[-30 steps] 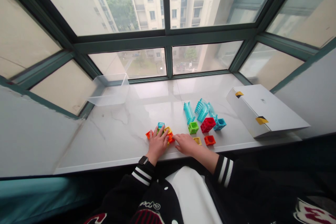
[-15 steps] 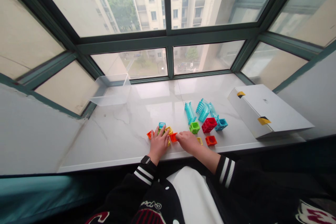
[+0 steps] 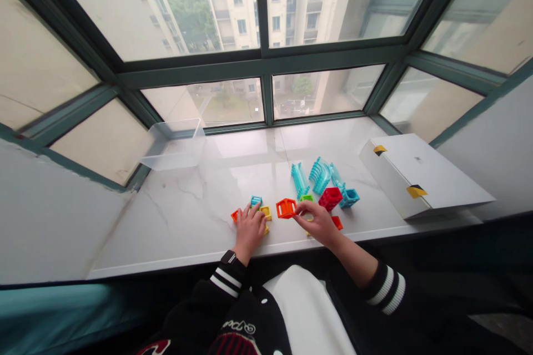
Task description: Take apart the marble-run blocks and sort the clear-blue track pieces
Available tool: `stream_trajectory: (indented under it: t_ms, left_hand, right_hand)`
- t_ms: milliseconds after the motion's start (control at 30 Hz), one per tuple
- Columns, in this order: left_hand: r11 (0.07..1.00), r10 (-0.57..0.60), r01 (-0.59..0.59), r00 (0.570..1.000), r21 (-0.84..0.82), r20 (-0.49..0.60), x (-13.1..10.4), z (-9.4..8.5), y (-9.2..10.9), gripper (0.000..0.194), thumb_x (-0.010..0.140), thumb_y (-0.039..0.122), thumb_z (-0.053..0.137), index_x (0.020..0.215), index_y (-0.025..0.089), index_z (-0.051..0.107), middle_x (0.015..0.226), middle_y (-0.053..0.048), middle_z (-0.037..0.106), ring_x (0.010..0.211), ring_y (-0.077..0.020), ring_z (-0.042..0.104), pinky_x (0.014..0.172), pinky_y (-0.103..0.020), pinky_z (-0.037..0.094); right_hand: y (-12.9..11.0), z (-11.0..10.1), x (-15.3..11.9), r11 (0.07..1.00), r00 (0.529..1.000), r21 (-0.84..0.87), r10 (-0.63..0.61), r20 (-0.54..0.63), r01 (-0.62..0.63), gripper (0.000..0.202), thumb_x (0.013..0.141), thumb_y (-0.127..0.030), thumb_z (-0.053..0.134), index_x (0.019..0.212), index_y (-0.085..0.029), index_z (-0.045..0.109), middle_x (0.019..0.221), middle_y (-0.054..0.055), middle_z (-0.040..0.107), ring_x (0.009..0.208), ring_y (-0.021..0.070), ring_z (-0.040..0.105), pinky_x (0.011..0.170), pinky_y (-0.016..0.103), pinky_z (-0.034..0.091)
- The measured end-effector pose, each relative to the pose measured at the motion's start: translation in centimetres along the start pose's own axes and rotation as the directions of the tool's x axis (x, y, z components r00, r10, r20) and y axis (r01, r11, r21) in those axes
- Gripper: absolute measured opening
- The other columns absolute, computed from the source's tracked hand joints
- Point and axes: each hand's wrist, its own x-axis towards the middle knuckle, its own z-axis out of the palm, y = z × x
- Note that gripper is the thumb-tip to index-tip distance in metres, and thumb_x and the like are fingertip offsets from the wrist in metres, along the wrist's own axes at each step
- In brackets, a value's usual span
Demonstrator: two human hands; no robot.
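Observation:
My left hand (image 3: 249,232) curls over a low cluster of hollow plastic building blocks, its fingers slightly apart and bent around them. Around those fingers show a blue block (image 3: 256,200), an orange block (image 3: 235,216) and a yellow block (image 3: 265,212); the middle of the cluster is hidden under the hand. Between the thumb and fingers of my right hand (image 3: 315,223) is an orange open-framed block (image 3: 286,208), raised and tilted just right of the cluster. Behind the right hand, a green block (image 3: 307,198) and another yellow piece are partly covered.
Clear blue track pieces (image 3: 320,175), a red block (image 3: 330,198) and a blue block (image 3: 350,197) stand to the right. A clear plastic bin (image 3: 175,147) is at the back left, a white box (image 3: 425,172) at the right, on the marble sill (image 3: 187,233) below the windows.
My right hand has lifted the orange block away from the cluster, moving right and turning it. My left hand stays on the cluster.

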Motion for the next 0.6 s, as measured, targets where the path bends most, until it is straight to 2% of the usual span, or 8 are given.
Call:
stream_trajectory:
  t_ms: [133,233,367,467,600]
  left_hand:
    - [0.993,-0.032,0.024,0.997,-0.112,-0.069,-0.1,-0.5,0.2,0.028,0.102,0.033,0.051,0.123,0.024,0.067,0.15,-0.014,0.061,0.148,-0.0353,0.046,0.127,-0.066,0.019]
    - [0.958,-0.04,-0.005,0.988,-0.288,-0.15,-0.1,-1.8,1.4,0.038,0.104,0.037,0.049,0.138,0.023,0.059,0.147,-0.015,0.061,0.146,-0.0326,0.049,0.126,-0.06,0.028]
    - [0.797,0.052,-0.094,0.995,-0.596,-0.088,-0.3,-4.1,4.2,0.046,0.105,0.043,0.054,0.147,0.024,0.051,0.148,-0.015,0.057,0.137,-0.0296,0.056,0.117,-0.051,0.045]
    - [0.68,0.049,-0.055,0.998,-0.731,-0.03,-0.3,-4.9,6.1,0.051,0.1,0.043,0.065,0.145,0.025,0.051,0.144,-0.014,0.058,0.125,-0.0276,0.063,0.109,-0.047,0.052]
    - [0.546,-0.041,0.029,0.999,-0.837,0.007,0.0,-4.7,7.2,0.055,0.095,0.041,0.072,0.143,0.024,0.052,0.131,-0.013,0.065,0.119,-0.0265,0.066,0.106,-0.046,0.054]
  right_hand:
    - [-0.8,-0.2,-0.6,0.993,0.999,0.122,0.009,-0.031,-0.005,0.021,0.094,-0.044,0.067,0.094,-0.024,0.065,0.091,0.004,0.071,0.083,0.0203,0.069,0.079,0.035,0.06]
    - [-0.9,-0.1,-0.7,0.989,1.0,0.144,0.019,-0.024,-0.015,0.023,0.095,-0.046,0.067,0.096,-0.023,0.064,0.09,0.004,0.071,0.082,0.0198,0.068,0.078,0.034,0.06]
    - [-0.5,0.5,-0.7,0.987,1.0,0.161,-0.001,-0.02,0.004,0.021,0.095,-0.043,0.069,0.096,-0.023,0.065,0.088,0.003,0.072,0.08,0.0187,0.069,0.077,0.033,0.059]
    - [-0.5,0.7,-0.6,0.987,1.0,0.158,-0.019,-0.018,0.021,0.018,0.095,-0.041,0.07,0.096,-0.023,0.067,0.089,0.003,0.072,0.08,0.0184,0.069,0.076,0.032,0.06]
    - [-0.8,0.5,-0.3,0.991,0.998,0.122,-0.053,-0.016,0.054,0.016,0.095,-0.039,0.071,0.1,-0.023,0.069,0.092,0.004,0.074,0.082,0.0192,0.071,0.077,0.033,0.061]
